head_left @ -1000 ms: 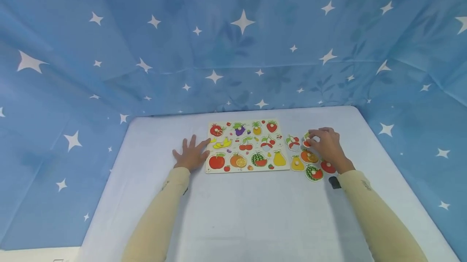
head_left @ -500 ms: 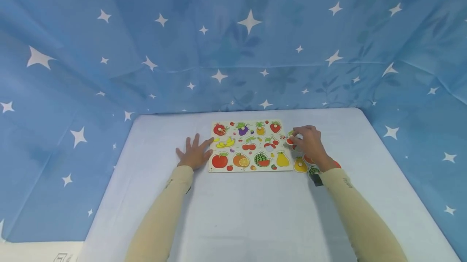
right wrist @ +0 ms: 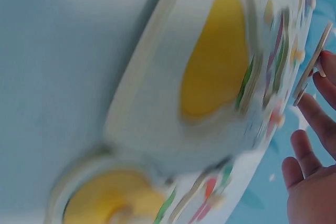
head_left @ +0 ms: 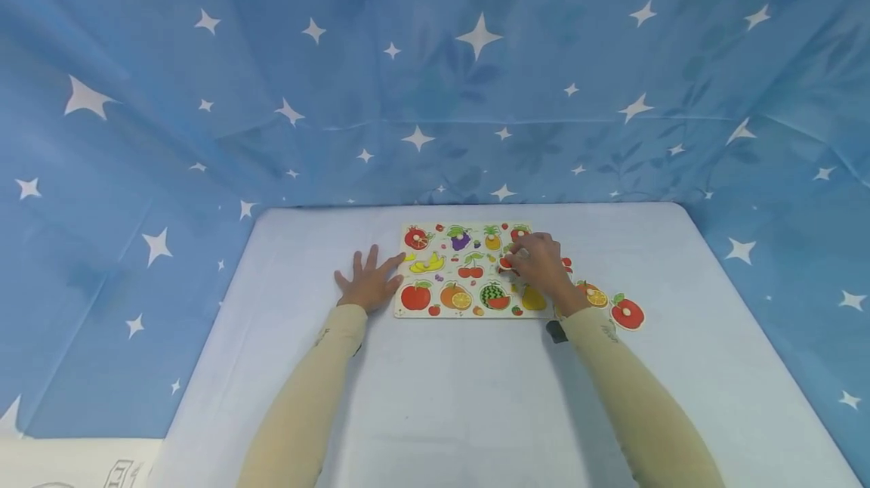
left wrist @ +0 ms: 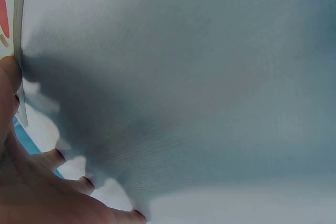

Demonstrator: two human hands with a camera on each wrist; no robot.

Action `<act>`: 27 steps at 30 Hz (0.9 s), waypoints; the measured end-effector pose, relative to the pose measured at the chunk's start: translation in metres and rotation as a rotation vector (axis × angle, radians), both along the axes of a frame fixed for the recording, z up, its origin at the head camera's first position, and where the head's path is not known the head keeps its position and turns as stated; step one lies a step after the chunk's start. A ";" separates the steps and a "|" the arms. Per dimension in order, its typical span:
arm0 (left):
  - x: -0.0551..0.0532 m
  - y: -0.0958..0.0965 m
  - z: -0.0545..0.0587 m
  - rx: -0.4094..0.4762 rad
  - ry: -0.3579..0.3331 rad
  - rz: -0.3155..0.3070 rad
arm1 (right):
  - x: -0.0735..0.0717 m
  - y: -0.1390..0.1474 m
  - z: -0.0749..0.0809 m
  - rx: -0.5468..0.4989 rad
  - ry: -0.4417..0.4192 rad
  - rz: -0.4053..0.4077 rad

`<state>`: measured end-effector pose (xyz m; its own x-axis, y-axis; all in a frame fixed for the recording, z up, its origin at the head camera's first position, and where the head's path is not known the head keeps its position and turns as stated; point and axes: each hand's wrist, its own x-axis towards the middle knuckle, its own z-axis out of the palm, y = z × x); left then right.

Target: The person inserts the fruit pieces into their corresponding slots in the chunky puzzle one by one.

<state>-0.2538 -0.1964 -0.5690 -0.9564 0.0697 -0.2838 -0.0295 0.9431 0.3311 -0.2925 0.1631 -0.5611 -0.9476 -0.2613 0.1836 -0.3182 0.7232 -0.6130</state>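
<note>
My right hand (head_left: 537, 265) is over the right part of the fruit puzzle board (head_left: 444, 309) and pinches a cherry puzzle piece (head_left: 506, 263) between thumb and fingertips. In the right wrist view, the cherry puzzle piece (right wrist: 314, 66) is edge-on and tilted above the board, with the other fingers loosely bent. My left hand (head_left: 370, 282) lies on the table with its fingers spread, the thumb and index finger at the board's left edge. In the left wrist view, a fingertip (left wrist: 11, 69) touches that edge.
Loose pieces lie right of the board: an orange (head_left: 593, 294), an apple (head_left: 627, 313), a pear (right wrist: 113, 198) and another partly behind the right hand. Knobbed pieces such as the grapes (head_left: 460, 239) sit in the board's top row. A blue starry curtain (head_left: 435, 80) surrounds the white table (head_left: 448, 405).
My right hand has carried the cherry piece leftward from the loose pieces to above the board. My left hand has stayed at the board's left edge. The head view has shifted slightly.
</note>
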 end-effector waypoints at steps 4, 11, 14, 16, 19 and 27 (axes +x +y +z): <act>-0.001 -0.001 0.001 0.006 -0.001 0.009 | -0.002 -0.021 0.002 0.050 0.025 0.048; -0.001 0.000 -0.003 0.021 -0.001 0.022 | -0.004 -0.048 0.001 0.131 0.029 0.123; 0.001 0.000 -0.002 0.024 -0.004 0.018 | -0.005 -0.055 0.000 0.149 -0.003 0.111; 0.002 0.000 0.001 0.018 -0.003 0.015 | -0.006 -0.060 0.000 0.164 -0.020 0.094; 0.003 0.001 0.004 0.015 0.008 0.012 | -0.007 -0.066 0.000 0.176 -0.031 0.078; 0.002 -0.001 0.004 -0.003 -0.012 0.011 | -0.011 -0.077 -0.005 0.229 0.008 0.073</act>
<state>-0.2516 -0.1973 -0.5653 -0.9537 0.0584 -0.2951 -0.0438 0.9436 0.3282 -0.3040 0.0857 -0.5661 -0.9234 -0.3648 0.1193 -0.3791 0.8179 -0.4328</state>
